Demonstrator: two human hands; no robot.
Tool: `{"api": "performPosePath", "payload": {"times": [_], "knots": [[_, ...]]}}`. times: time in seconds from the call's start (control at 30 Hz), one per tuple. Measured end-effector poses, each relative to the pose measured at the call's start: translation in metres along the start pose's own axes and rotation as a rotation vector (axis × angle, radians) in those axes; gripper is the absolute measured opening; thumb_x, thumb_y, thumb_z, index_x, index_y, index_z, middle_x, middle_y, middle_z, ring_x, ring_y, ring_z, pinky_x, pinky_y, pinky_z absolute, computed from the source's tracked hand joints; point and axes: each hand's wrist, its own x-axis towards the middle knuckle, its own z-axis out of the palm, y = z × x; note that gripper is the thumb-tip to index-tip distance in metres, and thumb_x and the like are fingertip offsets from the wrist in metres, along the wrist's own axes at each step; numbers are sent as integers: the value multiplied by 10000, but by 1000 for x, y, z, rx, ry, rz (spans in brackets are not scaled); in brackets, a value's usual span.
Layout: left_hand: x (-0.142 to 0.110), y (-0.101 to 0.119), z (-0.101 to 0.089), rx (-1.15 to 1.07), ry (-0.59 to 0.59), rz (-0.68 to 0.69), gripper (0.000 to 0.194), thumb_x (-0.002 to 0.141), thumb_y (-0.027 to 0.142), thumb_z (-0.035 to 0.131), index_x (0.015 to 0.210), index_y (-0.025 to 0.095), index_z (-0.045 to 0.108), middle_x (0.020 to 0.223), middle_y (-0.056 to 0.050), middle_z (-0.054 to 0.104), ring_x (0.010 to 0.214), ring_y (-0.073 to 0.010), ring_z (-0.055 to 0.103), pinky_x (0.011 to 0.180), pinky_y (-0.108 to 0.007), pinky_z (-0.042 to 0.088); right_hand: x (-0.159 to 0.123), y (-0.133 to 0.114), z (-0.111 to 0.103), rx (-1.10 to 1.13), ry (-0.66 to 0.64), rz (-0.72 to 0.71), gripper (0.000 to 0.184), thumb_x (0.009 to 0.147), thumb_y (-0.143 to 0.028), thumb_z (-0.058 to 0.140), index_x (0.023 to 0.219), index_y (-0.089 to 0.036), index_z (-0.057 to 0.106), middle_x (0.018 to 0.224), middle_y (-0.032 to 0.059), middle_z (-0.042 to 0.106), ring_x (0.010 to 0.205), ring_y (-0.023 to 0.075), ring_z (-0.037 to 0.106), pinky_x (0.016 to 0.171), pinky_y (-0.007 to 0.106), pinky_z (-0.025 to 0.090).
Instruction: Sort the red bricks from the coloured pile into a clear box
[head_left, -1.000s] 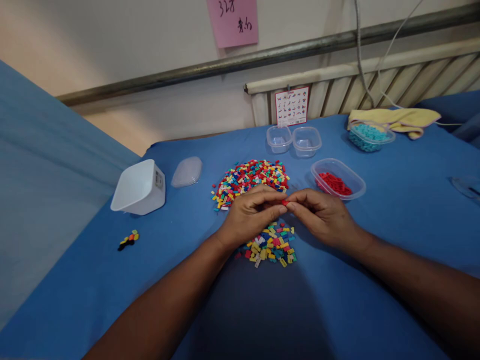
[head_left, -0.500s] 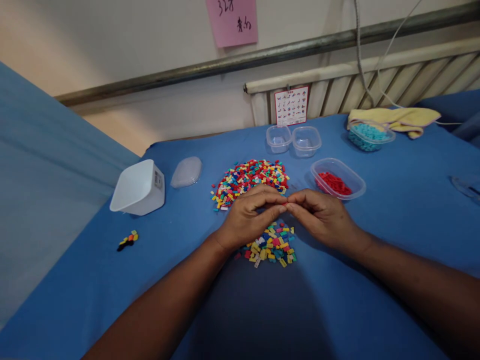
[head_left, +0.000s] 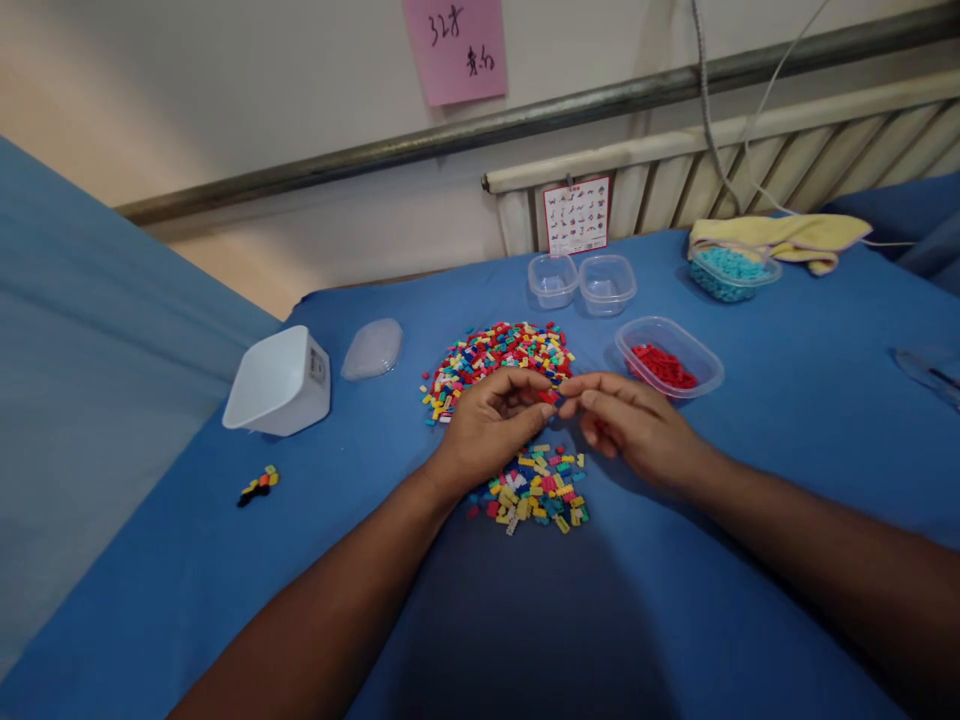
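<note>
My left hand is closed, thumb and forefinger pinching a small red building brick. Just right of that brick, my right hand has its fingers loosely apart, and I see nothing held in it. Both hands hover between two heaps of building bricks. The larger, mixed-colour heap lies beyond them, partly covered by my left hand. Nearer me is the smaller heap, mostly yellow, pink and blue-green. To the right, a clear tub contains red bricks.
Two clear tubs stand at the back near a picture card. A tub of turquoise bricks touches a yellow cloth. At left are a white box, a clear lid and a small brick figure.
The fingertips of my hands, together before, have parted. My right hand's fingers have loosened, and the red brick now shows at my left fingertips. The view has shifted slightly.
</note>
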Motion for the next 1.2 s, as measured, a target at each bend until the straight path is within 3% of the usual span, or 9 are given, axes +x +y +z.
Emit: {"api": "performPosePath", "payload": {"times": [0.07, 0.13, 0.23, 0.37, 0.53, 0.67, 0.8, 1.0, 1.2], "knots": [[0, 2, -2, 43, 21, -1, 282, 848, 267, 850, 1056, 166, 687, 870, -14, 705, 754, -119, 655, 687, -235, 521, 2, -3, -3, 269, -62, 146, 301, 998, -423, 646, 1163, -202, 766, 1111, 114, 805, 782, 190, 725, 628, 318, 586], [-1, 4, -4, 111, 26, 6, 233, 867, 233, 792, 1049, 173, 659, 844, -8, 684, 730, -122, 639, 655, -237, 497, 4, -4, -7, 425, -90, 218, 278, 969, -375, 653, 1135, -193, 782, 1166, 139, 806, 994, 238, 784, 853, 384, 665], [-3, 7, -7, 229, -27, 70, 178, 904, 210, 734, 1071, 170, 684, 822, -1, 657, 709, -114, 598, 644, -238, 470, 3, -4, -11, 505, -103, 236, 286, 851, -221, 715, 1124, -197, 799, 1219, 132, 805, 1192, 254, 767, 1108, 436, 615], [-7, 8, -5, 261, -123, 97, 203, 959, 231, 712, 1147, 157, 735, 800, 7, 636, 671, -95, 541, 619, -226, 434, 0, -2, -7, 513, -105, 207, 425, 700, -93, 781, 1102, -226, 821, 1244, 85, 804, 1262, 240, 737, 1239, 455, 516], [-9, 2, -3, 171, -117, 66, 268, 928, 268, 815, 1154, 156, 724, 827, 8, 650, 687, -92, 571, 622, -214, 468, 0, 2, -4, 484, -39, 175, 381, 685, -101, 882, 1040, -232, 838, 1205, 56, 812, 1204, 217, 754, 1184, 424, 556], [-8, -2, -2, 130, -143, 97, 257, 947, 249, 790, 1181, 155, 740, 862, -16, 691, 718, -96, 599, 643, -213, 473, 1, 6, -3, 428, -25, 136, 337, 742, -223, 974, 1046, -236, 831, 1155, 54, 818, 1114, 192, 775, 1033, 367, 628], [-8, -2, -2, 107, -138, 105, 232, 935, 207, 769, 1160, 150, 764, 854, -22, 704, 694, -88, 588, 626, -204, 453, -1, 8, 1, 335, -19, 89, 414, 731, -313, 1023, 1077, -243, 807, 1146, 59, 824, 1090, 204, 786, 893, 332, 657], [-8, -2, -2, 117, -117, 106, 230, 936, 217, 756, 1157, 157, 778, 858, -27, 703, 705, -108, 632, 631, -224, 480, -3, 5, 1, 167, 38, 74, 354, 784, -439, 994, 946, -199, 790, 849, 42, 795, 754, 174, 766, 707, 321, 641], [-9, -3, -2, 191, -125, 138, 247, 939, 198, 723, 1170, 179, 810, 936, -45, 709, 780, -128, 658, 689, -250, 513, 0, 6, -5, 233, 18, 114, 376, 728, -400, 1027, 1018, -234, 855, 1005, 44, 841, 884, 157, 793, 909, 346, 662]]}}
